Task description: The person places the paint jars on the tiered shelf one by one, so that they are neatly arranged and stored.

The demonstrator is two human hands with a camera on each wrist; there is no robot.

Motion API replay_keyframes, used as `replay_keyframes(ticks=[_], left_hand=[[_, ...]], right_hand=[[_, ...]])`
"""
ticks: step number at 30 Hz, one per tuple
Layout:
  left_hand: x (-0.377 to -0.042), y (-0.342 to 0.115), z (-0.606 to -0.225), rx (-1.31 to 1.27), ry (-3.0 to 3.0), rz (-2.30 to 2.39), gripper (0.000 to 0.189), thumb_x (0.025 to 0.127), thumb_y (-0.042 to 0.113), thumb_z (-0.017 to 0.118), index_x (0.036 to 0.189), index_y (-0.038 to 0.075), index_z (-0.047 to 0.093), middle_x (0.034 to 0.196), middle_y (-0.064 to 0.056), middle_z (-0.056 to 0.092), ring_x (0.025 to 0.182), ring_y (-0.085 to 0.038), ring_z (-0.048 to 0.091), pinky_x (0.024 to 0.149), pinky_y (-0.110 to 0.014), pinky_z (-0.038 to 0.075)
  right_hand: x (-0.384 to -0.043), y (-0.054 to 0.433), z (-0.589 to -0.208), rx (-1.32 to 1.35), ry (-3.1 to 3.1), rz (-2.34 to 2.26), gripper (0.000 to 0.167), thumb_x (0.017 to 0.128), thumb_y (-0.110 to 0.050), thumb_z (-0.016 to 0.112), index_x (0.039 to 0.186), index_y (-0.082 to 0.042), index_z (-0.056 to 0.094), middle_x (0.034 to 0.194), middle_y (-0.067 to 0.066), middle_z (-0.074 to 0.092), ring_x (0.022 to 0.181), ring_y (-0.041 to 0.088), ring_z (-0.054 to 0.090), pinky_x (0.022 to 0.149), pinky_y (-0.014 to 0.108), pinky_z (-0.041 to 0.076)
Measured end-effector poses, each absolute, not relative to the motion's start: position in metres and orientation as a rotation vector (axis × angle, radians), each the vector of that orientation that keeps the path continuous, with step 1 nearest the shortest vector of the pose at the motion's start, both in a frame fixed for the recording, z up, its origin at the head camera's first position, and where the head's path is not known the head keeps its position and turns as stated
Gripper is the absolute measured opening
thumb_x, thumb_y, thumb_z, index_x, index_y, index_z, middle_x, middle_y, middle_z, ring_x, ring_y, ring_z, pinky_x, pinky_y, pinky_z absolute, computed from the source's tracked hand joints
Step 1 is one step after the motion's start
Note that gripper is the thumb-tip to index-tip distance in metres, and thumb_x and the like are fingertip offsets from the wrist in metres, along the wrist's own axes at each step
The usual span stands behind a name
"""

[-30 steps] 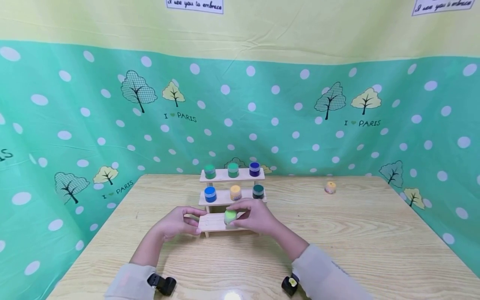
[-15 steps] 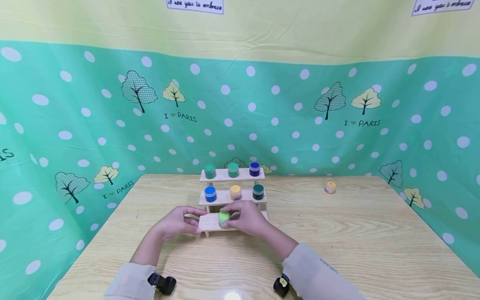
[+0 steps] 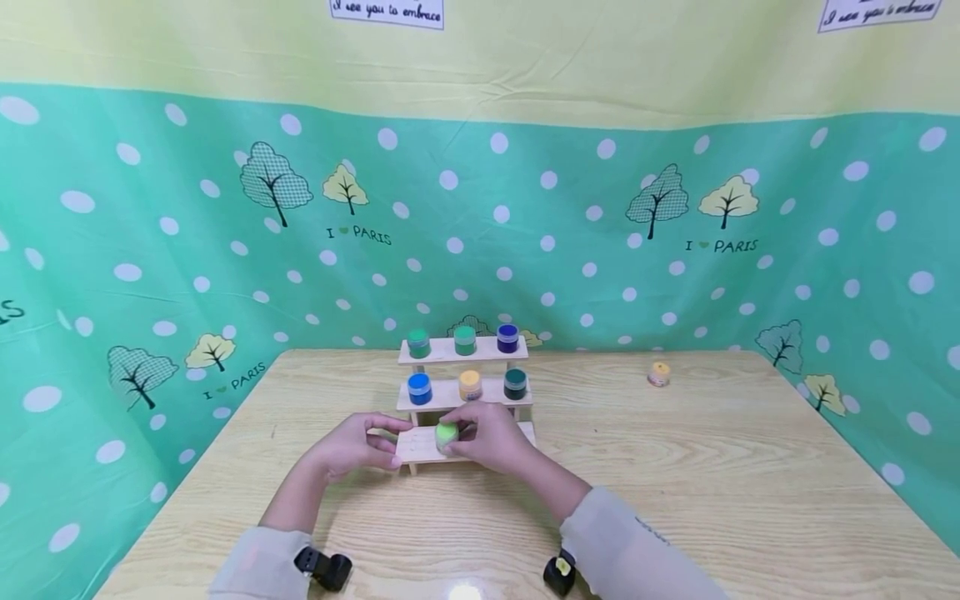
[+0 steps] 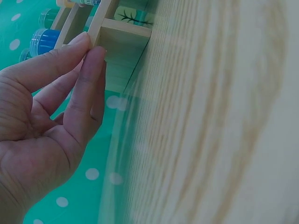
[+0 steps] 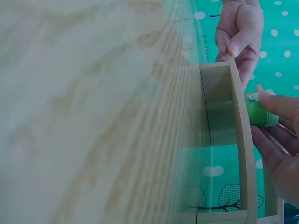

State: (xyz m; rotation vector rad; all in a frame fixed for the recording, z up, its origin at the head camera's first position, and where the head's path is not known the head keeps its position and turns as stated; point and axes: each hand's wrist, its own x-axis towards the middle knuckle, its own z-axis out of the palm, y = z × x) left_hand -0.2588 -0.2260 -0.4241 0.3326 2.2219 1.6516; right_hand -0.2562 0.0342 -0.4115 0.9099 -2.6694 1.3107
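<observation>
A small three-step wooden display stand (image 3: 420, 446) sits mid-table. My left hand (image 3: 358, 447) pinches the left end of its lowest shelf between thumb and fingers, as the left wrist view shows close up. With thumb and fingers my right hand (image 3: 491, 435) grips a light green paint jar (image 3: 447, 435), upright on that lowest shelf, left of its middle. In the right wrist view the green jar (image 5: 259, 112) has its base against the shelf. The middle shelf carries a blue jar (image 3: 420, 389), a yellow-orange jar (image 3: 470, 385) and a dark green jar (image 3: 515, 384).
On the top shelf stand two green jars, one on the left (image 3: 418, 343) and one in the middle (image 3: 465, 340), plus a dark blue jar (image 3: 507, 338). Another yellow-orange jar (image 3: 659, 374) stands at the table's back right. A polka-dot curtain (image 3: 570, 250) hangs behind the table (image 3: 675, 483).
My right hand has moved the light green jar a little left along the lowest shelf, then stayed nearly still. My left hand keeps its hold on the shelf end.
</observation>
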Motion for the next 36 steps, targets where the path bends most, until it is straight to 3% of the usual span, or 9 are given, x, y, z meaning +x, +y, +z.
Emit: replay_keyframes(ticks=[5, 11, 21, 36], left_hand=[[-0.257, -0.226, -0.424, 0.351, 2.221, 1.65, 0.059, 0.074, -0.009, 0.078, 0.129, -0.008, 0.057, 0.111, -0.017, 0.059, 0.085, -0.022, 0.064, 0.074, -0.033, 0.057], [-0.257, -0.225, -0.424, 0.331, 2.262, 1.628, 0.058, 0.075, -0.007, 0.079, 0.129, -0.005, 0.058, 0.121, -0.018, 0.054, 0.085, -0.022, 0.064, 0.073, -0.034, 0.057], [-0.257, -0.226, -0.425, 0.346, 2.229, 1.65, 0.06, 0.074, -0.01, 0.078, 0.129, -0.008, 0.056, 0.104, -0.015, 0.062, 0.083, -0.021, 0.064, 0.073, -0.032, 0.056], [-0.258, -0.225, -0.426, 0.313, 2.261, 1.634, 0.057, 0.074, -0.008, 0.079, 0.127, -0.004, 0.06, 0.118, -0.018, 0.056, 0.085, -0.022, 0.064, 0.074, -0.034, 0.057]], right_hand=[[-0.253, 0.037, -0.41, 0.886, -2.651, 1.348, 0.034, 0.076, -0.007, 0.083, 0.108, -0.007, 0.073, 0.099, 0.0, 0.068, 0.092, 0.014, 0.065, 0.077, 0.02, 0.054], [-0.25, 0.045, -0.408, 0.85, -2.628, 1.399, 0.036, 0.076, -0.005, 0.083, 0.11, -0.006, 0.072, 0.105, 0.0, 0.067, 0.096, 0.017, 0.064, 0.078, 0.023, 0.055], [-0.245, 0.063, -0.404, 0.828, -2.582, 1.505, 0.036, 0.078, -0.006, 0.081, 0.113, -0.007, 0.072, 0.114, 0.003, 0.065, 0.099, 0.025, 0.064, 0.078, 0.027, 0.056], [-0.24, 0.098, -0.399, 0.771, -2.502, 1.632, 0.034, 0.078, -0.009, 0.082, 0.111, -0.015, 0.072, 0.112, -0.001, 0.064, 0.101, 0.028, 0.061, 0.081, 0.029, 0.056]])
